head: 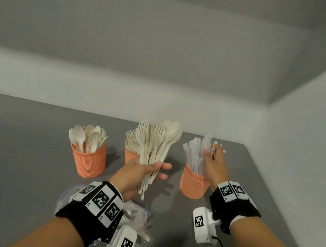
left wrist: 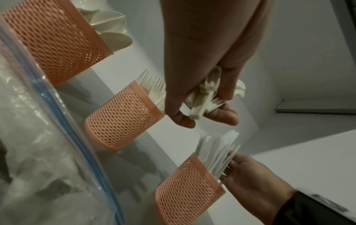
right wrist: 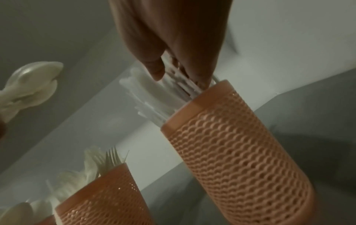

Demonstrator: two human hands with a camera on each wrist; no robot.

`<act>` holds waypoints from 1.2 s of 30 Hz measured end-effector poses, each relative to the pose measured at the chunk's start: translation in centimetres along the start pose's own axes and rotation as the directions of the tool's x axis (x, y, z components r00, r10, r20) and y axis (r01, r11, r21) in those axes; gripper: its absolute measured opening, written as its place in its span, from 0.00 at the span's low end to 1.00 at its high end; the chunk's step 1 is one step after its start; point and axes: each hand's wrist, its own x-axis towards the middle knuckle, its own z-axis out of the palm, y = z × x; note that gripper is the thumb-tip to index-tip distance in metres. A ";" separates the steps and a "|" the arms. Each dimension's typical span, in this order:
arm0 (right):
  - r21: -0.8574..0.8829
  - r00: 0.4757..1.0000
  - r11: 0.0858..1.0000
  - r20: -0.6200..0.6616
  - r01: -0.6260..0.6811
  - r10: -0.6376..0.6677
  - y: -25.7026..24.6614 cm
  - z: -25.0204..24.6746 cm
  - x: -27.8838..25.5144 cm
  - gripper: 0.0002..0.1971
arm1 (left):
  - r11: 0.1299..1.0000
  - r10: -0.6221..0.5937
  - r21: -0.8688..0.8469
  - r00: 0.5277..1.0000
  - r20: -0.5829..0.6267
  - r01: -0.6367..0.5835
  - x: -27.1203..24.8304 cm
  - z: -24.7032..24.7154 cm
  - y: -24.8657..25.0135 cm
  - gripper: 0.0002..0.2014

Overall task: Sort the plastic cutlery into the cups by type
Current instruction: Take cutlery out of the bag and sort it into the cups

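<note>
The left hand point(head: 141, 171) grips a mixed bunch of forks and spoons point(head: 155, 143) above the desk point(head: 12, 163), while the right hand point(head: 214, 163) pinches white knives point(head: 208, 143) standing in the right-most orange cup point(head: 193, 183).

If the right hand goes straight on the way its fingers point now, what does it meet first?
Most likely the white knives standing in the right cup: the right hand is already at them, fingers pointing down into the bunch. Whether it grips one is unclear.
</note>
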 end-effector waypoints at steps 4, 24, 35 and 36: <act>-0.116 0.999 0.993 -0.018 0.025 -0.027 0.5 0.3 0.2 0.10 | 1.000 0.006 -0.012 0.999 0.039 -0.006 0.1 -0.3 0.1 0.10; -0.171 0.910 0.899 0.180 0.403 -0.373 -6.9 7.4 -6.7 0.11 | 0.998 0.033 -0.053 0.993 0.114 -0.027 0.5 -0.9 1.1 0.22; -0.126 0.945 0.939 0.110 0.321 -0.308 -8.4 10.0 -8.9 0.13 | 0.999 0.012 -0.050 0.993 0.119 -0.006 -2.0 -3.1 1.8 0.26; -0.130 0.947 0.941 0.124 0.311 -0.296 -8.5 10.2 -9.1 0.14 | 0.999 0.027 -0.036 0.993 0.111 -0.023 -2.3 -3.3 1.9 0.22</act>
